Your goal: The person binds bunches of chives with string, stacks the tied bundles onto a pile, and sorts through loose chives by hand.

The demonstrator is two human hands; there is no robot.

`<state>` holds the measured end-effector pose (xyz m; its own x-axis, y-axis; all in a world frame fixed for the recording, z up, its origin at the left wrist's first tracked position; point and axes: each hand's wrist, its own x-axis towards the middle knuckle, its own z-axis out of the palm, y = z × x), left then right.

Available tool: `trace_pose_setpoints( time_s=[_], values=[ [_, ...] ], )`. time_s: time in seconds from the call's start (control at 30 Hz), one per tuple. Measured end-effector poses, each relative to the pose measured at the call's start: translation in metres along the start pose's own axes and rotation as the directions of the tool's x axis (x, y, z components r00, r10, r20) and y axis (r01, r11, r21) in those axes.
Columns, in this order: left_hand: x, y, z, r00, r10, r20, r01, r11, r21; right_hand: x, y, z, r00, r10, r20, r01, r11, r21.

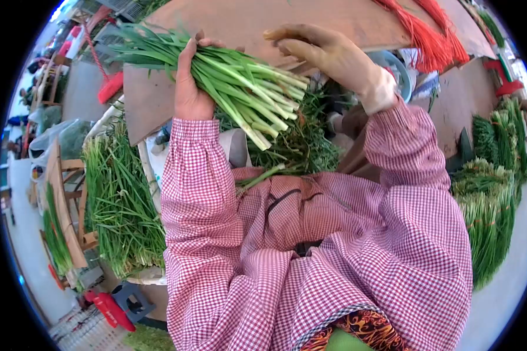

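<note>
My bare left hand [192,96] is wrapped round a bunch of garlic chives [243,88]. The pale cut stem ends point to the right, and the green leaves fan out to the upper left. On the other side, my right hand [339,61] wears a tan rubber glove. Its fingers reach leftward, a little apart from the thumb, with nothing between them, above and to the right of the stem ends. A few loose stalks [263,177] lie on my lap, and a heap of green leaves [316,146] is below the bunch.
Ahead stands a brown tabletop [234,17] with red ties [424,35] at its right. A big pile of chives [123,199] fills the left side. Tied bunches [489,216] stand at the right. A blue basin [395,67] is beneath the table edge.
</note>
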<state>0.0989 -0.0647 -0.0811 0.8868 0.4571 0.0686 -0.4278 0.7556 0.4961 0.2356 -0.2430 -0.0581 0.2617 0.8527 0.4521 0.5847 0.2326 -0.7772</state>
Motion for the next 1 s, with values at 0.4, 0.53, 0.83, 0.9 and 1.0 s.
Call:
trace_pose_setpoints(
  time_s=[0.4,0.53,0.83,0.9,1.0],
  values=[
    [0.002,0.019,-0.003,0.995,0.019,-0.098,-0.019,1.000,0.000,0.018,-0.031,0.025,0.907,-0.383,0.176,0.410,0.707,-0.576],
    [0.003,0.040,-0.018,0.989,0.073,-0.131,-0.079,0.996,-0.036,0.016,-0.033,0.018,0.895,-0.373,0.245,0.446,0.731,-0.517],
    [-0.013,0.109,-0.038,0.836,0.536,-0.123,-0.513,0.840,0.177,-0.071,0.000,0.017,0.553,0.624,0.551,-0.124,0.716,-0.687],
    [-0.018,0.101,-0.029,0.836,0.542,-0.085,-0.528,0.837,0.146,-0.064,0.010,0.027,0.829,0.455,0.326,-0.304,0.855,-0.420],
    [-0.021,0.081,-0.007,0.815,0.577,-0.047,-0.571,0.815,0.098,-0.024,-0.006,0.056,0.876,0.388,0.284,-0.481,0.734,0.480]
  ],
)
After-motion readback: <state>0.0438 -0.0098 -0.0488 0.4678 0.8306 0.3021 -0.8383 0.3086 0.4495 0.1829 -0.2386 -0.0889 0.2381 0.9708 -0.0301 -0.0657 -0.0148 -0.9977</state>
